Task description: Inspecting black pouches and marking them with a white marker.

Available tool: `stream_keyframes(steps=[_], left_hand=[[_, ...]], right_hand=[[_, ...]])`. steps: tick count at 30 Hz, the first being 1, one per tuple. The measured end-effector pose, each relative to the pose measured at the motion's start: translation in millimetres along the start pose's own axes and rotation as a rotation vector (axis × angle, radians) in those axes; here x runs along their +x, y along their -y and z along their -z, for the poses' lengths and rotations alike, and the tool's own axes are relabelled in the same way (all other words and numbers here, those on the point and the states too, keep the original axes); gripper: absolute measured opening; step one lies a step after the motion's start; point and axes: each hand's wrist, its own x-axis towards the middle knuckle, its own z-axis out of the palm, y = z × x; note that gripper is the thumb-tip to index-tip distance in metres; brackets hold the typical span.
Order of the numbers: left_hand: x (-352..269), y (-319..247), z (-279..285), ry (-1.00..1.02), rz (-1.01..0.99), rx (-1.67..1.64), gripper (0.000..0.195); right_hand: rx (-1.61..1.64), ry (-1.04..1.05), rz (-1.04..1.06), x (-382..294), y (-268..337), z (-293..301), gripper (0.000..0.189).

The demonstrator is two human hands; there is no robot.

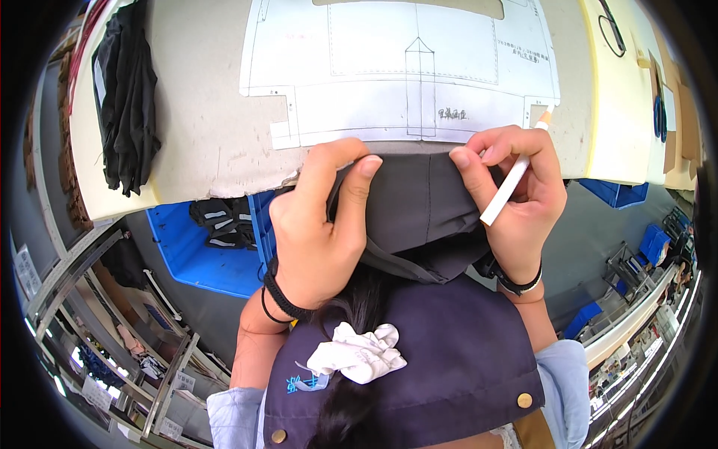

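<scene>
My left hand (320, 224) pinches the upper left edge of a dark grey fabric piece (401, 196) between thumb and index finger. At the opposite end of that edge, my right hand (524, 191) grips the cloth by its fingertips. A white marking pencil (505, 196) also rests in my right hand, its tip pointing up and away. The fabric has a stitched line down its middle and hangs in folds towards my lap. Just beyond its top edge, a white paper pattern (367, 106) with drawn lines and handwriting lies flat on the table.
A bundle of black fabric pieces (126, 106) lies on the table (196, 112) at the left. Below the edge, a blue plastic bin (207, 272) holds dark pieces. Scissors (660, 119) lie far right, with a blue crate (614, 192) underneath. Metal shelving (73, 258) stands left.
</scene>
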Motion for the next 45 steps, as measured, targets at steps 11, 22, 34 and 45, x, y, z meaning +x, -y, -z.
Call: stream_keyframes(steps=[11, 22, 34, 45], left_hand=[[31.9, 6.6, -18.9, -0.127, -0.111, 0.445, 0.012], [38.5, 3.1, -19.8, -0.153, -0.043, 0.507, 0.019], [7.6, -27.8, -21.9, 0.163, -0.152, 0.313, 0.042], [7.2, -9.7, -31.4, 0.201, -0.278, 0.509, 0.053]], right_hand=[[-0.24, -0.018, -0.086, 30.7, -4.8, -11.9, 0.026], [-0.378, -0.039, -0.197, 36.9, 0.1, -16.3, 0.027], [-0.355, -0.055, -0.171, 35.7, -1.7, -17.1, 0.027], [-0.367, -0.069, -0.198, 34.7, 5.9, -19.6, 0.026]])
